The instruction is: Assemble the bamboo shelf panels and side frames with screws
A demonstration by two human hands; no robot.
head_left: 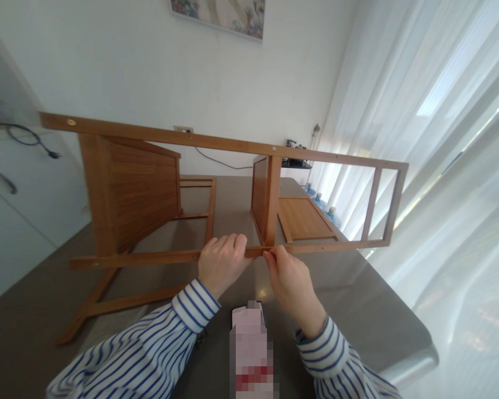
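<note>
A wooden shelf frame [158, 258] lies on its side across the table, its two long rails joined by slatted shelf panels. My left hand [223, 260] is wrapped around the near rail, left of the middle shelf panel [273, 199]. Close beside it, my right hand [289, 274] is closed with thumb and fingertips pinched at the same rail, by the panel's joint. Whether a small part sits between those fingertips is hidden. A larger shelf panel [143, 191] stands between the rails at the left.
A loose wooden panel [305, 219] and another wooden frame [210, 213] lie on the grey table [382, 299]. A phone [249, 316], partly blurred, lies before me. White curtains [449, 166] hang at the right, with water bottles [332, 213] on the floor.
</note>
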